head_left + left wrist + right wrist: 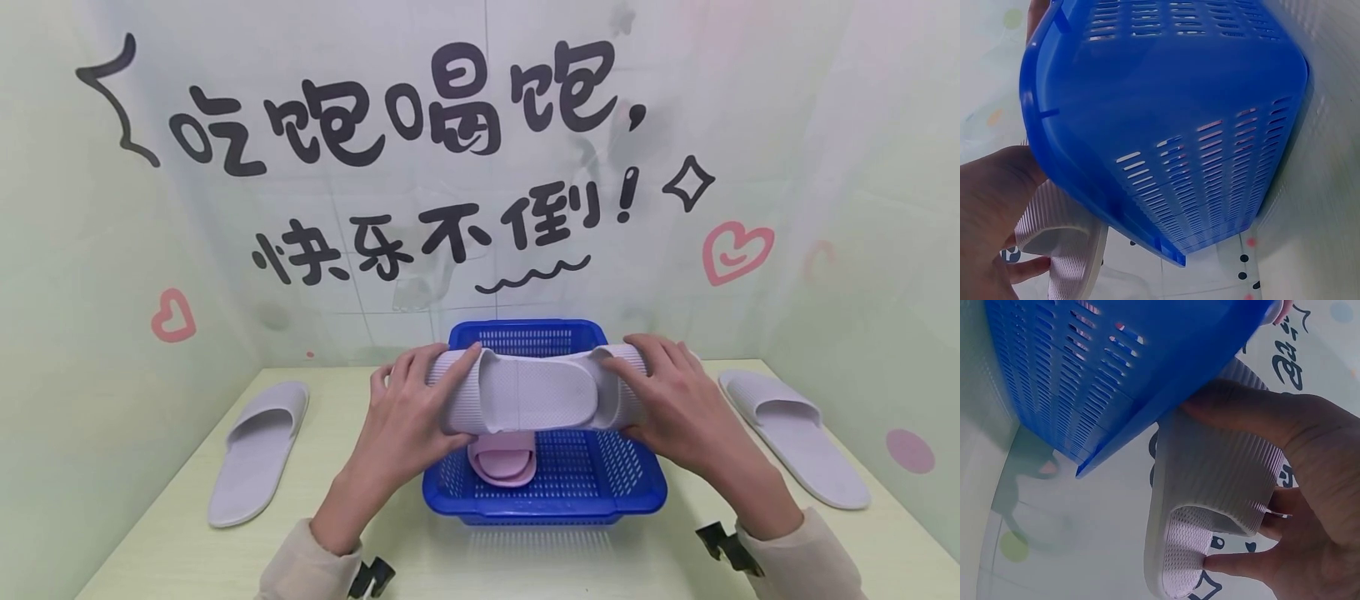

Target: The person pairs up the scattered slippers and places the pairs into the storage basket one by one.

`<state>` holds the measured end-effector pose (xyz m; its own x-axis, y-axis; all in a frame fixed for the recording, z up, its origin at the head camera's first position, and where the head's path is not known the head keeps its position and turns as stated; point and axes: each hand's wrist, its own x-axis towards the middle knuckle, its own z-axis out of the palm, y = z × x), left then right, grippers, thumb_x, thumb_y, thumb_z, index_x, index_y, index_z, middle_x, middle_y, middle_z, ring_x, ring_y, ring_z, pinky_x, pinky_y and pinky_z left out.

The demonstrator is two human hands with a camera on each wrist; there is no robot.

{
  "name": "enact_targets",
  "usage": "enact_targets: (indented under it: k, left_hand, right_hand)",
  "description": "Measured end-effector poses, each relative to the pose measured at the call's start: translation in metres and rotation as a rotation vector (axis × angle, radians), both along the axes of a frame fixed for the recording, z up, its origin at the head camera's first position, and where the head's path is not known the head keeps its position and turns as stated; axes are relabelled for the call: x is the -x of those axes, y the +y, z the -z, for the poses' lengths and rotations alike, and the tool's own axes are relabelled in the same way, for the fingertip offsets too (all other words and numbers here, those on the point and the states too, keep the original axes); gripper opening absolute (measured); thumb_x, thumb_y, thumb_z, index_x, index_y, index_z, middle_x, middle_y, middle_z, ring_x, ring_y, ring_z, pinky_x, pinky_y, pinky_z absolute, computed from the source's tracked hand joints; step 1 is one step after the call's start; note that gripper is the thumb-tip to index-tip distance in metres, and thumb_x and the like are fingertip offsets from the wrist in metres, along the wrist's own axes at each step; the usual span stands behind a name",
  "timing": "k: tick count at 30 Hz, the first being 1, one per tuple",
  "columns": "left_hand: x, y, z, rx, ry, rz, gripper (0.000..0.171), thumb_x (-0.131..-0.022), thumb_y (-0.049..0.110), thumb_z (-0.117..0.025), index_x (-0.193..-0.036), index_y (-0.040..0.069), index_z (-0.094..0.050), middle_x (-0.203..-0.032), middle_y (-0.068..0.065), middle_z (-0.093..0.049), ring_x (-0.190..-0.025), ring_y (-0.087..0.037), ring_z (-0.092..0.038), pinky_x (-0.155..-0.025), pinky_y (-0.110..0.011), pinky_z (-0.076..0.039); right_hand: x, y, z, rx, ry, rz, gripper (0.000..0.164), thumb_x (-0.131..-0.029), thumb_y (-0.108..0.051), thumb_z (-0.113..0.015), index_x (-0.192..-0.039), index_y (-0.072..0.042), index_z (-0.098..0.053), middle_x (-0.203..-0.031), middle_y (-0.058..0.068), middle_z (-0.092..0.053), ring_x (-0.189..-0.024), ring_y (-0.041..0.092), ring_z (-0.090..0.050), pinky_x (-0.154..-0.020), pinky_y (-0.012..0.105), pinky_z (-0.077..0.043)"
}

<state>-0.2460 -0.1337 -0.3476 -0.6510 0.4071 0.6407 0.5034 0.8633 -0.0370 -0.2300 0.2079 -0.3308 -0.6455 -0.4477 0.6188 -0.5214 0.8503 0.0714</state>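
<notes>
Above the blue basket (547, 504), my two hands hold a pair of pale lilac slippers (536, 396) level, laid together heel to toe with a ribbed strap at each end. My left hand (412, 408) grips the left strap end, thumb below and fingers over the top. At the right strap end, my right hand (675, 404) grips likewise, one finger by the strap opening. Both wrist views show the ribbed slipper (1060, 209) beside the basket's rim, partly covered by the hand. Inside the basket lies a pink slipper (506, 471), partly hidden under the held pair.
A lilac slipper (258, 454) lies on the table's left side, and another lilac slipper (798, 437) lies on the right. Behind the basket stands a pale wall sheet (337, 333) with black lettering; similar sheets close off both sides of the light table (202, 567).
</notes>
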Motion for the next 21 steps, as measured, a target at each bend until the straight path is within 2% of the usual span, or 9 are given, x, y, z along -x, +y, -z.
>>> enact_targets:
  k: [4,9,16,21]
  left_hand:
    - [-0.0003,0.0007,0.0006,-0.003,0.002,0.006,0.119,-0.054,0.047,-0.101,-0.156,0.042,-0.041,-0.144,-0.011,-0.053,-0.130,-0.036,-0.051,-0.097,-0.062,-0.044]
    - [-0.0004,0.0024,0.0008,-0.004,-0.005,0.001,0.120,-0.055,0.050,-0.100,-0.157,0.041,-0.040,-0.144,-0.012,-0.053,-0.130,-0.036,-0.052,-0.096,-0.061,-0.045]
    - [-0.0007,0.0026,0.0005,-0.007,-0.005,0.002,0.120,-0.054,0.048,-0.101,-0.157,0.042,-0.040,-0.145,-0.011,-0.053,-0.130,-0.035,-0.051,-0.098,-0.062,-0.044]
    - [-0.0002,0.0031,0.0011,-0.004,-0.004,0.003,0.120,-0.054,0.049,-0.100,-0.157,0.042,-0.040,-0.145,-0.011,-0.053,-0.130,-0.035,-0.051,-0.097,-0.062,-0.045]
  right_hand:
    - [-0.0015,-0.0010,-0.0004,-0.004,-0.036,0.015,0.085,-0.047,-0.023,-0.106,-0.122,-0.020,-0.067,-0.136,0.022,-0.060,-0.124,0.044,-0.055,-0.099,0.066,-0.051]
    - [-0.0027,-0.0019,-0.0004,0.002,-0.056,0.030,0.086,-0.048,-0.024,-0.106,-0.125,-0.020,-0.066,-0.138,0.022,-0.059,-0.125,0.044,-0.054,-0.096,0.065,-0.054]
    - [-0.0007,-0.0040,0.0003,-0.010,-0.030,0.006,0.087,-0.048,-0.024,-0.106,-0.126,-0.021,-0.066,-0.136,0.021,-0.060,-0.123,0.043,-0.056,-0.096,0.063,-0.054]
    - [0.0013,-0.0027,0.0010,-0.015,-0.002,-0.005,0.103,-0.046,-0.026,-0.106,-0.137,-0.019,-0.059,-0.134,0.020,-0.060,-0.120,0.042,-0.057,-0.096,0.061,-0.054]
